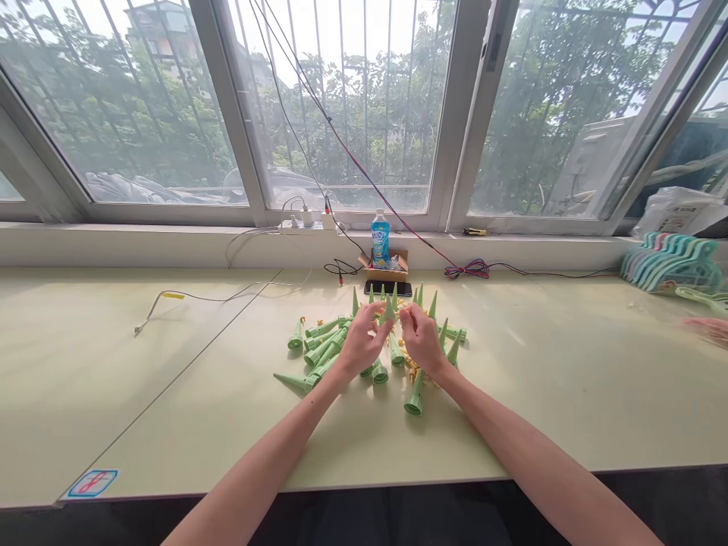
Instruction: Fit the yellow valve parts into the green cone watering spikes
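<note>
My left hand [362,340] is closed around a green plastic watering spike [389,309], whose pointed tip faces up. Close beside it, my right hand [421,338] has its fingers pinched together; whatever is between them is too small or hidden to make out. More green spikes [325,350] lie in a heap left of my hands, and several others [432,305] stand point up behind and to the right. Small yellow plastic pieces [410,365] are scattered beneath my right hand. One spike [415,400] lies nearest me with its threaded open end forward.
Behind the spikes are a black phone [387,289] and a small cardboard box [387,274] with a blue bottle [380,240]. Cables [467,268] run along the pale table [227,425]. Hangers [671,262] and another person's blurred hand [708,327] are at the right.
</note>
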Motion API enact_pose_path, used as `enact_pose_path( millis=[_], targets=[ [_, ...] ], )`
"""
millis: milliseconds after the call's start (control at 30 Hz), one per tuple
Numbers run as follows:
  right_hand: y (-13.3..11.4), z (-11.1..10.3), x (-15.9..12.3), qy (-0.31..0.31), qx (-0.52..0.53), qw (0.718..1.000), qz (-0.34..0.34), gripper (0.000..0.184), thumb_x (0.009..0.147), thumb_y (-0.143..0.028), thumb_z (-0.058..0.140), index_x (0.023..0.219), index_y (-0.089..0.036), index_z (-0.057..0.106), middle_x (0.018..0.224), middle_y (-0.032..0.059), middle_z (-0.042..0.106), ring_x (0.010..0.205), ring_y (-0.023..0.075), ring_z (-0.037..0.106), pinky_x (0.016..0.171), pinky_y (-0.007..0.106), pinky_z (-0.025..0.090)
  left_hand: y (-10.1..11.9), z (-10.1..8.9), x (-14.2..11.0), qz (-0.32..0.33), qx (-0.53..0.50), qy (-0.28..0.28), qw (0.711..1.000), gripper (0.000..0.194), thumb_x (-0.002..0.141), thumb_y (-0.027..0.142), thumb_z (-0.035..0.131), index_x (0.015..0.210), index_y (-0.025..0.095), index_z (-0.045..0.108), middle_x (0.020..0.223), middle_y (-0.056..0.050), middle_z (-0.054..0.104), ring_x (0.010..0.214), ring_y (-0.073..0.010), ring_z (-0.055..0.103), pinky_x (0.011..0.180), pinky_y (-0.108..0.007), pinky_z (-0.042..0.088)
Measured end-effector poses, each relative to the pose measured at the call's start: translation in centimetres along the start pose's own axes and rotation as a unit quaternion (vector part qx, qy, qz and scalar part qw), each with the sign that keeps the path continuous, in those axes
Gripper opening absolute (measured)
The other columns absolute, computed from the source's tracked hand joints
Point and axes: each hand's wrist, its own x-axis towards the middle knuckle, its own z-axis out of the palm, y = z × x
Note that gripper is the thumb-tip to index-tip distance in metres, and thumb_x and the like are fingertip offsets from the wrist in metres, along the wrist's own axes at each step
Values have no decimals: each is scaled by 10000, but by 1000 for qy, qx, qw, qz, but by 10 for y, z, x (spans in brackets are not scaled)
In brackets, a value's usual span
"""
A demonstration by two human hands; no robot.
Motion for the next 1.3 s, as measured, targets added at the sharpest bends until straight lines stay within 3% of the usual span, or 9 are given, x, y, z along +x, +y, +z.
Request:
enact_pose_path(
  millis=[200,367,700,933,1300],
  targets=[
    [2,0,-1,20,20,1000,0,308,999,-428,372,773,-223,410,560,-59,376,490,113,370,508,245,307,3,-1,2,-83,-110,13,990,479,929,610,376,1133,204,527,902,-41,588,433,-62,487,320,-192,336],
    [3,2,-1,-28,34,998,-37,288,989,-409,396,779,-216,434,592,-51,404,491,103,356,493,236,294,8,-3,2,-134,-199,-51,970,461,898,607,468,1076,185,518,667,23,552,386,-65,416,318,-181,283],
    [2,1,-2,-37,29,999,-22,293,982,-395,405,757,-212,444,572,-53,411,491,104,371,505,236,309,12,-5,1,-146,-196,-49,968,442,847,551,588,1086,183,538,660,36,540,386,-50,396,354,-185,309],
    [0,1,-1,-34,21,999,-4,325,981,-408,393,720,-214,408,552,-57,396,480,102,349,491,237,292,15,-5,-1,-113,-139,-44,983,438,829,489,626,1126,190,505,693,53,460,437,-52,435,373,-174,344],
    [2,1,0,-39,21,999,3,355,977,-421,386,682,-228,343,537,-62,349,467,104,302,466,250,247,4,-1,-2,1,5,-15,1000,393,881,399,576,1226,229,496,1040,-70,509,606,-70,555,469,-187,465]
  ],
)
